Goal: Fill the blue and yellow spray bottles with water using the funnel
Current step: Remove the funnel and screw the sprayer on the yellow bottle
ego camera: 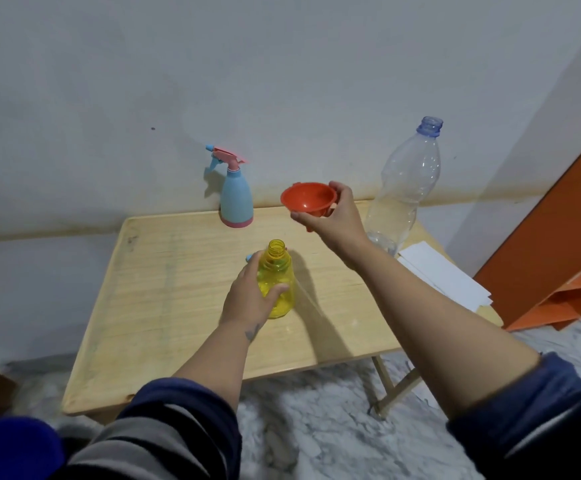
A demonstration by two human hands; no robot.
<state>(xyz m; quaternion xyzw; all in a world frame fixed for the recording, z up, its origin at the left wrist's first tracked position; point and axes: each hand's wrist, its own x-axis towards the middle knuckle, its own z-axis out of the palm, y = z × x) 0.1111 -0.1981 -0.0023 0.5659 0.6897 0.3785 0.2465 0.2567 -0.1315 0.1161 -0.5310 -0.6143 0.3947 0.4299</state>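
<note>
The yellow spray bottle [279,278] stands upright mid-table with its neck uncapped, and my left hand [247,295] grips its body from the left. Something small and blue peeks out behind my left fingers; I cannot tell what it is. My right hand [334,216] holds the red funnel [308,199] in the air, tilted, up and to the right of the yellow bottle. The blue spray bottle [236,199], with its pink trigger head screwed on, stands at the table's far edge by the wall. A large clear plastic bottle [405,188] without a cap, partly filled with water, stands at the back right.
The small wooden folding table [178,289] stands against a grey wall. White paper sheets [444,277] lie on its right edge. An orange shelf unit [559,254] stands to the right on the marbled floor, with a cable beside it.
</note>
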